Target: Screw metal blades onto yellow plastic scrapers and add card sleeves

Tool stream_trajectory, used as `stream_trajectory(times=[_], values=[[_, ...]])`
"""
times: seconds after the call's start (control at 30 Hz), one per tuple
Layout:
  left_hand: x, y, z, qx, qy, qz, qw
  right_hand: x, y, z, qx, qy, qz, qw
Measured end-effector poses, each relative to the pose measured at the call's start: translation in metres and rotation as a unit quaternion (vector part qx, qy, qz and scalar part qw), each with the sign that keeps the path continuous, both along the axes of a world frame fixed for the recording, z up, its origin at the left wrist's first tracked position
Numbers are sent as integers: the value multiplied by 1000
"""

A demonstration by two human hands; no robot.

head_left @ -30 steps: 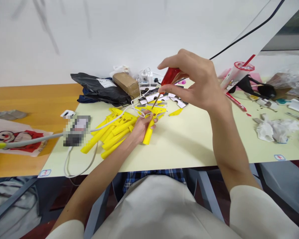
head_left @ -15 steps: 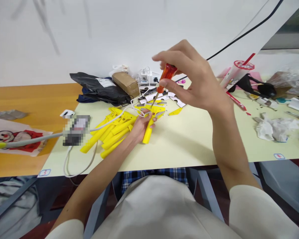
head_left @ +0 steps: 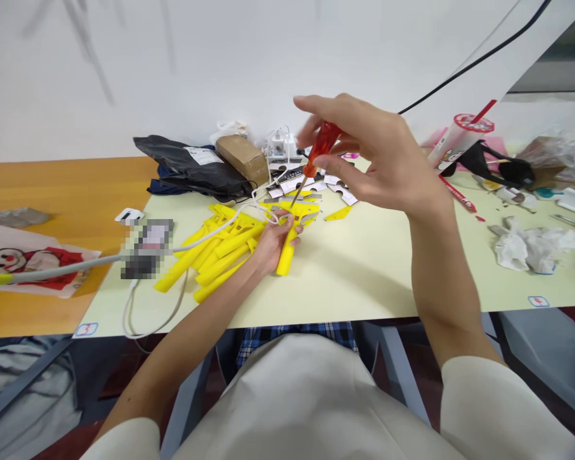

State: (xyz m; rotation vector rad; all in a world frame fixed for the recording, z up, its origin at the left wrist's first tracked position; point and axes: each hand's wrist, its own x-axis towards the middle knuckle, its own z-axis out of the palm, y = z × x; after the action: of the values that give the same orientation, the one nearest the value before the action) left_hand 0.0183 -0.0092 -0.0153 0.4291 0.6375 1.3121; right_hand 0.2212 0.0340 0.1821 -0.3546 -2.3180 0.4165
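My right hand point(head_left: 378, 153) grips the red handle of a screwdriver point(head_left: 323, 148) between thumb and fingers, the index finger stretched past it. Its shaft slants down, and the tip meets the head of a yellow scraper point(head_left: 286, 255). My left hand point(head_left: 273, 246) is wrapped round that scraper near its head and holds it on the table, handle toward me. Several more yellow scrapers point(head_left: 220, 255) lie in a pile left of my left hand. A loose yellow head piece point(head_left: 338, 214) lies to the right of the held scraper.
A white cable point(head_left: 211, 239) crosses over the pile. At the back lie a black plastic bag point(head_left: 191, 169), a cardboard box point(head_left: 243, 158) and cut card pieces point(head_left: 287, 184). To the right are a drink cup point(head_left: 460, 144) and crumpled tissue point(head_left: 531, 246).
The fingers of my right hand have shifted round the screwdriver handle, now curled more closely behind it. The scraper and my left hand stay nearly in place.
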Motion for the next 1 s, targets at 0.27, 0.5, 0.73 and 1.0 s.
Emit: stream_trajectory(times=[0.27,0.5,0.73,1.0], values=[[1,-2,-2,14,-6,-15,1000,-2,-4,2,14,-7,-27,1000],[0,0,-3,7,-1,-14,1000,-2,-2,1,34,4,-61,998],[-1,0,-4,10,-7,-10,1000,-4,2,-7,-19,12,-25,999],[-2,1,-6,13,-20,-17,1000,-5,-1,-5,-30,9,18,999]])
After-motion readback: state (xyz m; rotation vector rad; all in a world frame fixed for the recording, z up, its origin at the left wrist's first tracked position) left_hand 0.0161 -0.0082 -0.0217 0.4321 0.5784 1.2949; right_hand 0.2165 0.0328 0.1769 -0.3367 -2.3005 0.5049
